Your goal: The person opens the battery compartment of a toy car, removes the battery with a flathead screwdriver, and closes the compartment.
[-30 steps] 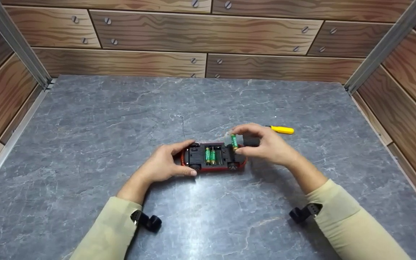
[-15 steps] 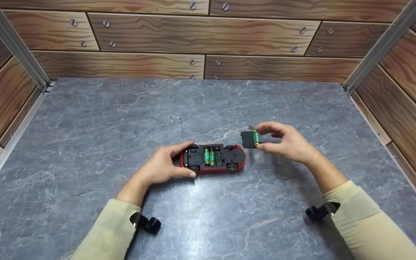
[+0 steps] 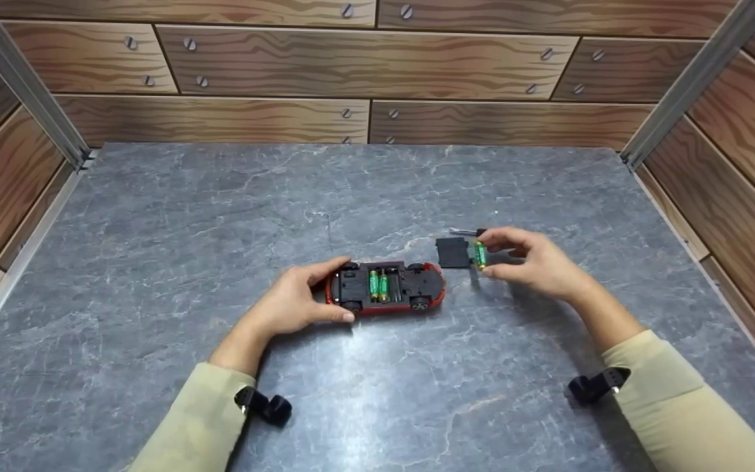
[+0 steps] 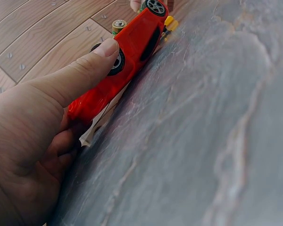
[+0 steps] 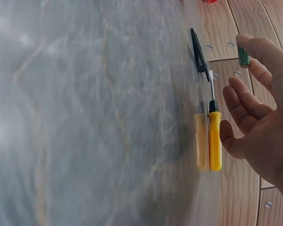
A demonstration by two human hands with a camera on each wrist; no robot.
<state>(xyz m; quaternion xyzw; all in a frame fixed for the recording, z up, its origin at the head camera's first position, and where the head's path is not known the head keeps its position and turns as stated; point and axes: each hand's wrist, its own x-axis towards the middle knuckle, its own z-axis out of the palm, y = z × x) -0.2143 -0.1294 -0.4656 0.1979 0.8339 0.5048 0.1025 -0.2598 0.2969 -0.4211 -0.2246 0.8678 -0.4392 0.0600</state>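
A work booth (image 3: 482, 121), judging by wood-print panels (image 3: 377, 62), metal corner posts (image 3: 27, 85), marbled grey tabletop (image 3: 220, 196)

A person's two forearms (image 3: 610, 318), clad in pale sleeves (image 3: 187, 419), extended across the desk (image 3: 220, 210) toward its far edge and angled inward, with bare skin showing beyond both cuffs. The left hand (image 3: 292, 295) gripped in a wide curve, its thumb (image 4: 80, 70) on the side away from the far edge. The right hand (image 3: 531, 262), closer to the desk's far and right edges, held a thumb-and-finger pinch while its other fingers (image 5: 245, 106) were loosely bent and spread apart.
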